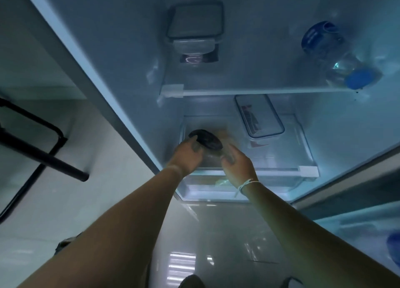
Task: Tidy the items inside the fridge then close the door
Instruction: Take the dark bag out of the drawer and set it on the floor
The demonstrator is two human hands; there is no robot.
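Both of my hands reach into the open fridge at the lower shelf (307, 170). My left hand (188, 155) and my right hand (237, 161) grip the two sides of a clear jar with a dark lid (206, 139), tilted and blurred, at the shelf's left. A flat clear container with a dark-rimmed lid (259, 114) lies on the same shelf to the right. On the upper shelf (249, 91) stand a lidded square container (195, 25) and a jar lying on its side with a blue lid (359, 77), behind it a blue object (320, 34).
The fridge's left wall (104, 66) runs diagonally beside my left arm. The open door (357, 203) with its rack is at the lower right. A clear drawer (216, 188) sits below the lower shelf. A black metal frame (43, 153) stands on the left. Glossy floor lies below.
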